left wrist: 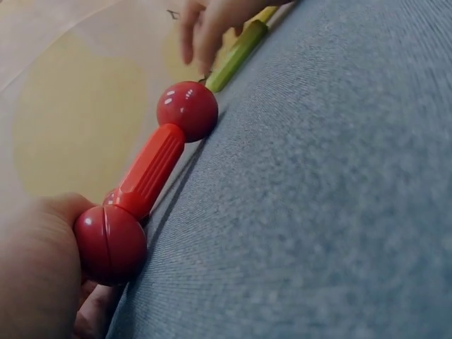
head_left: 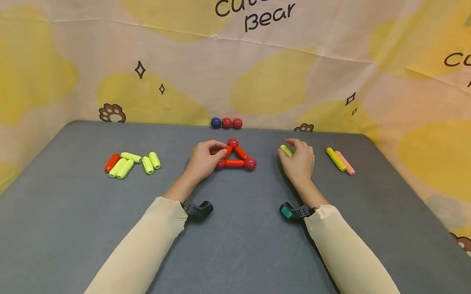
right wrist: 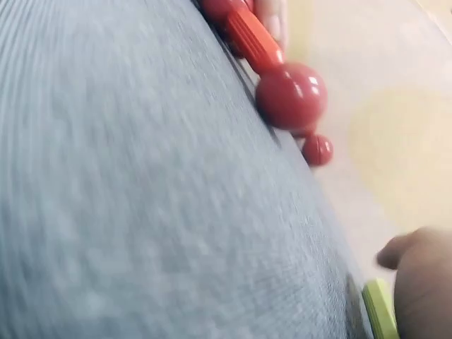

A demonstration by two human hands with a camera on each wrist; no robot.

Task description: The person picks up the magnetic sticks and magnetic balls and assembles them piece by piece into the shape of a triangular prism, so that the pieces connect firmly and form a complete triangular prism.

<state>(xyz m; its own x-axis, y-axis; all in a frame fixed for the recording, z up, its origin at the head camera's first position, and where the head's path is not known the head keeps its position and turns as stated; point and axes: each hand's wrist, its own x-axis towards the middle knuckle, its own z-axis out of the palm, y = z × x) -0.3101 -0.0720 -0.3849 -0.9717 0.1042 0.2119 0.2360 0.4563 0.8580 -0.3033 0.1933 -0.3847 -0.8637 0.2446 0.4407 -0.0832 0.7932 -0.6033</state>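
A triangle of red magnetic rods [head_left: 233,163] and red balls [head_left: 250,163] lies on the table. At its left corner, my left hand [head_left: 206,159] pinches the triangle, thumb and fingers around the left side. The left wrist view shows that hand against the near ball [left wrist: 111,245]. My right hand [head_left: 298,161] is over a light green rod [head_left: 286,150] right of the triangle, its fingers spread about it. In the right wrist view the green rod [right wrist: 381,309] lies beneath that hand, and a fingertip stands apart from it. Part of the rod is hidden by the hand.
Several light green rods [head_left: 131,157] and a red rod [head_left: 112,162] lie at the left. A yellow rod [head_left: 336,159] and a pink rod [head_left: 345,163] lie side by side at the right. One blue ball [head_left: 216,123] and two red balls [head_left: 232,123] line the back edge.
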